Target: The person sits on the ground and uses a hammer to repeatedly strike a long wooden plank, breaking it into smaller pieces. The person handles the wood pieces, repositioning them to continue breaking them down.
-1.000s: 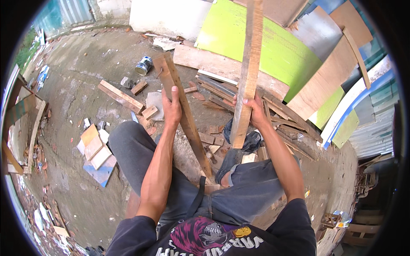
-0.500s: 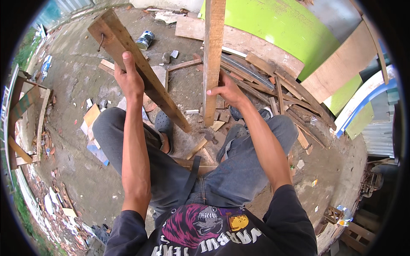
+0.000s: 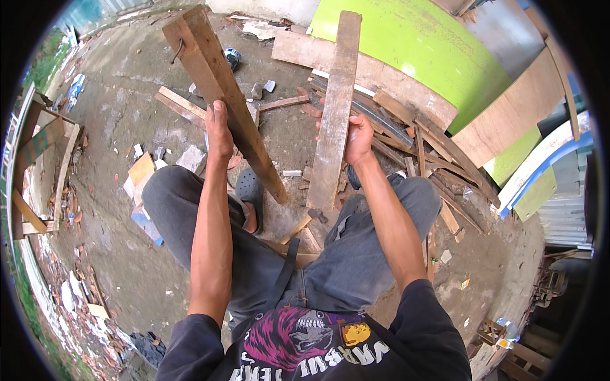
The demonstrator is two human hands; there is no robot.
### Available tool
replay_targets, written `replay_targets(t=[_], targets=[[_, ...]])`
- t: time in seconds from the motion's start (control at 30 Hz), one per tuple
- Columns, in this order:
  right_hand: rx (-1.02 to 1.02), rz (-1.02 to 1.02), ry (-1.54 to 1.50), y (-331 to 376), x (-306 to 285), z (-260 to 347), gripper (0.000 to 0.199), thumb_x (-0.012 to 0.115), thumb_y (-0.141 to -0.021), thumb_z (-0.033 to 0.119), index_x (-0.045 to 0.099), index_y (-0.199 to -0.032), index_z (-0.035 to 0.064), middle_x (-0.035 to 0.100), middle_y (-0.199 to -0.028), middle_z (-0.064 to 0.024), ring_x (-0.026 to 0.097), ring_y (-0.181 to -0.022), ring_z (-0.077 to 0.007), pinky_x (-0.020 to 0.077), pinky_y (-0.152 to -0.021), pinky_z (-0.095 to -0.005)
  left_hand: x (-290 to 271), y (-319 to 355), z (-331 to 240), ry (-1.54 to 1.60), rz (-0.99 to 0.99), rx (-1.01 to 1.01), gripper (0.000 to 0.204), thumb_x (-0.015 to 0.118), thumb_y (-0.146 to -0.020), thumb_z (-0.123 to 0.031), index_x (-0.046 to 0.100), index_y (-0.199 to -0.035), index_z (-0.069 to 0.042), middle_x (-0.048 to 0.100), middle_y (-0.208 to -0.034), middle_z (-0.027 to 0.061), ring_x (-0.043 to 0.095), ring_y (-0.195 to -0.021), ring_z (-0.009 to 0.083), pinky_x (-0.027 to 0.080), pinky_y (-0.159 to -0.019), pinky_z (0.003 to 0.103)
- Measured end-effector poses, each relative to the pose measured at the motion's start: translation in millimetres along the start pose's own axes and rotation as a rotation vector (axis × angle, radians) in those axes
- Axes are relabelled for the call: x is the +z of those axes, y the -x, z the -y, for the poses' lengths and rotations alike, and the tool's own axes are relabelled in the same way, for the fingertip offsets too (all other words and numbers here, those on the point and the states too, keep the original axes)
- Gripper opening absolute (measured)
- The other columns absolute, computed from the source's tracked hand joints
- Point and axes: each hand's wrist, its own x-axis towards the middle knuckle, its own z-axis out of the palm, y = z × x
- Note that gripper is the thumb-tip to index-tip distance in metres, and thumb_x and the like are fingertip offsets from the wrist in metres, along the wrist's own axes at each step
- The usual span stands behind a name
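My left hand (image 3: 219, 141) grips a brown wooden beam (image 3: 235, 101) tilted between my knees. The thumb lies along its near side and the fingers are hidden behind it. A bent nail (image 3: 177, 52) sticks out near the beam's upper end. Closed around a flatter, weathered wooden plank (image 3: 337, 114) is my right hand (image 3: 359, 138), with fingertips showing past its left edge. The plank stands nearly upright, its wide face toward me. Below the two pieces, a hammer (image 3: 297, 227) with a pale handle lies on the ground between my feet.
Scrap wood strips (image 3: 438, 149) pile up at the right, in front of a lime-green panel (image 3: 406, 44). A paint can (image 3: 232, 58) is partly covered by the beam. Stones (image 3: 257, 91), small offcuts and broken boards (image 3: 141, 171) litter the ground.
The plank in my right hand has turned to show its wide face, and its top has come down into view. The beam in my left hand has shifted right.
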Motion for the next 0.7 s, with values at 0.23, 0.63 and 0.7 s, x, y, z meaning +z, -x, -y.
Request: replay_targets(t=[0.23,0.63,0.7], targets=[[-0.072,-0.012,-0.005,9.4,-0.2,12.5,0.085,0.046,-0.070,0.042,0.041,-0.143,-0.0013,0.062,-0.115,-0.0151,0.063,-0.099,-0.0276,0.0534,-0.083,-0.0481,-4.5,4.3,25.2,-0.194,-0.054,-0.062,0.081,0.052,-0.089,-0.069,0.051,-0.126,0.003,0.059,-0.112,0.0127,0.055,-0.106,0.0228,0.043,-0.093,0.037],[0.014,-0.101,0.830,22.7,-3.1,-49.4,0.074,0.070,-0.074,0.018,0.037,-0.137,-0.0018,0.058,-0.112,-0.0169,0.062,-0.105,-0.0273,0.0598,-0.083,-0.0406,-2.3,12.0,30.4,-0.086,-0.116,-0.087,0.073,0.066,-0.084,-0.060,0.055,-0.115,0.004,0.063,-0.099,0.0120,0.060,-0.093,0.0212,0.047,-0.083,0.036],[0.011,-0.085,0.886,21.5,-8.4,-58.5,0.075,0.073,-0.072,0.020,0.040,-0.136,-0.0025,0.057,-0.119,-0.0183,0.061,-0.106,-0.0276,0.0549,-0.090,-0.0403,0.0,15.6,28.9,-0.054,-0.138,-0.066,0.070,0.068,-0.084,-0.058,0.056,-0.114,0.004,0.064,-0.098,0.0116,0.061,-0.092,0.0210,0.048,-0.082,0.036]])
